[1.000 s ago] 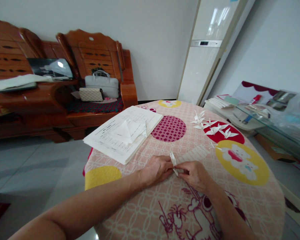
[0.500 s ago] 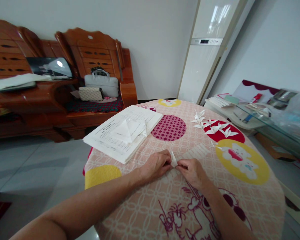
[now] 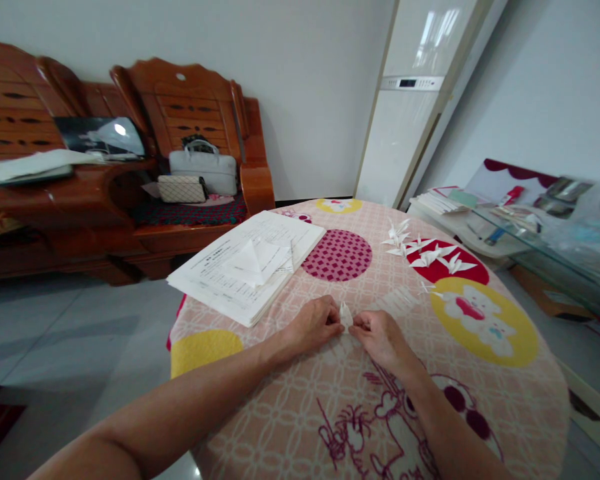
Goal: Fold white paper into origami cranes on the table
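Note:
A small piece of folded white paper (image 3: 347, 315) stands with its point up between my two hands, just above the patterned tablecloth (image 3: 280, 420). On its left side, my left hand (image 3: 316, 325) pinches it with closed fingers. My right hand (image 3: 380, 333) pinches its other side, thumb and fingertips together. The lower part of the folded paper is partly hidden by my fingertips. Several white paper cranes (image 3: 433, 256) lie beyond my right hand, on and around a red circle of the cloth.
A stack of printed sheets (image 3: 215, 280) lies left of my hands, with folded white paper (image 3: 253, 263) on top. A glass-edged side table (image 3: 535, 247) holding papers and a plastic bag borders the right. Wooden chairs (image 3: 190, 100) with bags stand behind at left.
The fingers have shifted slightly around the folded paper, and it now looks wider and more upright at its tip. Both hands remain in nearly the same place.

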The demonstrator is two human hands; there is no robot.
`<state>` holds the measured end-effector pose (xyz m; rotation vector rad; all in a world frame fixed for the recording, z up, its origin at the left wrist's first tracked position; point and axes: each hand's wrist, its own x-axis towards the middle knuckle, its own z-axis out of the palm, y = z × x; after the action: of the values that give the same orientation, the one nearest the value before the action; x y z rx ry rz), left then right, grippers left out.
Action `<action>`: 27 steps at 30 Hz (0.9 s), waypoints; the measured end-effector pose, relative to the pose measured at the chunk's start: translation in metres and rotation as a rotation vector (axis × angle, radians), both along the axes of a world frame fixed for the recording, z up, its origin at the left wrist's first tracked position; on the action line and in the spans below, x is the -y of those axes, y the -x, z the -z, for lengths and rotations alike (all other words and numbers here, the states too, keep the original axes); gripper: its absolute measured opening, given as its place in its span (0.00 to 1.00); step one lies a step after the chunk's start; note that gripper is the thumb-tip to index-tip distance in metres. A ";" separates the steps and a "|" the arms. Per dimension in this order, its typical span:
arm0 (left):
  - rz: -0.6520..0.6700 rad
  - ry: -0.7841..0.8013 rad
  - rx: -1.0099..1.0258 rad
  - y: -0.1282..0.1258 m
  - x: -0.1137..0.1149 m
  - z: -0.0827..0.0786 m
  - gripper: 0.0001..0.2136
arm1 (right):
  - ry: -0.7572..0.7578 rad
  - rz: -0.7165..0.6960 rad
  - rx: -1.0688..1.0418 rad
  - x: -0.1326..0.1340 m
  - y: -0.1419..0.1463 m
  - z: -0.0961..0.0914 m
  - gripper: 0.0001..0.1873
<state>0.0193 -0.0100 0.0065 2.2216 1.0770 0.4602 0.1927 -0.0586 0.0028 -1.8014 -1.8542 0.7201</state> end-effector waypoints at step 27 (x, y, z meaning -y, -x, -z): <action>-0.082 -0.044 -0.059 -0.006 -0.003 0.009 0.07 | 0.064 0.128 0.053 -0.002 0.007 -0.007 0.05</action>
<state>0.0249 -0.0069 -0.0023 2.2487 1.2032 0.4600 0.1859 -0.0570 0.0098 -1.9771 -1.7484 0.6981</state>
